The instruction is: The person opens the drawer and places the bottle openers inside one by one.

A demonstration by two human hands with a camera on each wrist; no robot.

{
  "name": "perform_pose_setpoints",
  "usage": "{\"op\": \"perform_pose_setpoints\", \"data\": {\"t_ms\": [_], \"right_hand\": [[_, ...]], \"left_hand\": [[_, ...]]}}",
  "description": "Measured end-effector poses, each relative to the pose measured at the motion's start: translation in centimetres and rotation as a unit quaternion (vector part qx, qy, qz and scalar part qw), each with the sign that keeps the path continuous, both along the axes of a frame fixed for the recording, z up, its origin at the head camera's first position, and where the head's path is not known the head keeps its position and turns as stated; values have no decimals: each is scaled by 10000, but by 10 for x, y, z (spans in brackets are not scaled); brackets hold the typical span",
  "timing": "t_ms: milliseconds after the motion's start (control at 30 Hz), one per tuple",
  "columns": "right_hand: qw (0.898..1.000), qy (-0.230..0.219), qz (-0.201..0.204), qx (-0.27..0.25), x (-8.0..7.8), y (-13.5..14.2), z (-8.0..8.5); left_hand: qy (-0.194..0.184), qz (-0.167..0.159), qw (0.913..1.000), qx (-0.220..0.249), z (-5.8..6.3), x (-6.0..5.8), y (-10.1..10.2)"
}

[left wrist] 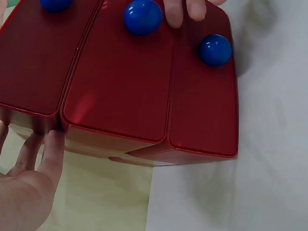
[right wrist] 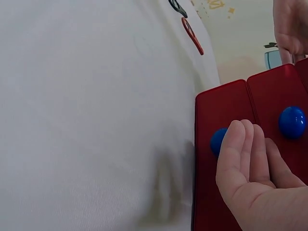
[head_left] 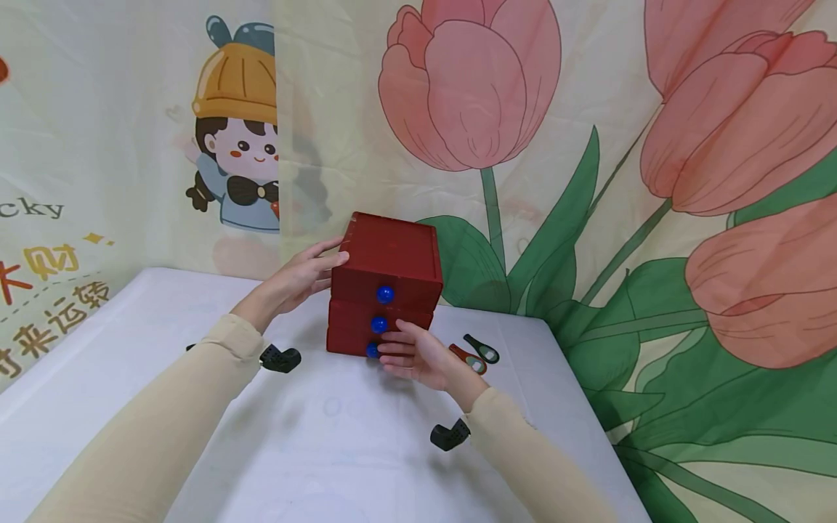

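Note:
A dark red box of three stacked drawers [head_left: 392, 247] stands on the table, its front towards me. Each drawer has a round blue knob: top [head_left: 385, 294], middle [head_left: 379, 325] and bottom [head_left: 372, 350]. My left hand [head_left: 294, 282] touches the upper left side of the box with extended fingers. In front of the lower drawers is my right hand [head_left: 418, 354], its fingers nearly straight beside the bottom knob [right wrist: 217, 140], which they partly hide in the right wrist view. In the left wrist view, right fingertips [left wrist: 173, 13] appear between the middle knob [left wrist: 142, 17] and the bottom one.
To the right of the box lie an orange-red item [head_left: 468, 359] and a dark green one [head_left: 482, 349], both small and flat. A white cloth covers the table [head_left: 327, 450]. Behind hangs a printed curtain [head_left: 340, 109]. Black wrist-camera parts [head_left: 281, 359] jut out beside the sleeves.

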State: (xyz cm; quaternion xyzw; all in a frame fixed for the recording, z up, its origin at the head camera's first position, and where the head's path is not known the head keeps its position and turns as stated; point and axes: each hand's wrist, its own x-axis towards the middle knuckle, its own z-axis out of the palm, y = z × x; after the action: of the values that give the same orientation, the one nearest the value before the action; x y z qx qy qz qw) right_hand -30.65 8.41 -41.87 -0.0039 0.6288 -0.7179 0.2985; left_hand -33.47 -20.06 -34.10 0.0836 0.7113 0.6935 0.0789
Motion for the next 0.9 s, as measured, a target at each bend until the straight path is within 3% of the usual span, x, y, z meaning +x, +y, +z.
{"op": "perform_pose_setpoints", "data": {"t_ms": [533,900], "right_hand": [[9989,-318,-67,-336,-2,-22,-2],[9962,-552,-329,-584,-4,-35,-2]], "left_hand": [[1,38,10000,-82,0,1,1],[-23,70,10000,-50,0,1,0]]}}
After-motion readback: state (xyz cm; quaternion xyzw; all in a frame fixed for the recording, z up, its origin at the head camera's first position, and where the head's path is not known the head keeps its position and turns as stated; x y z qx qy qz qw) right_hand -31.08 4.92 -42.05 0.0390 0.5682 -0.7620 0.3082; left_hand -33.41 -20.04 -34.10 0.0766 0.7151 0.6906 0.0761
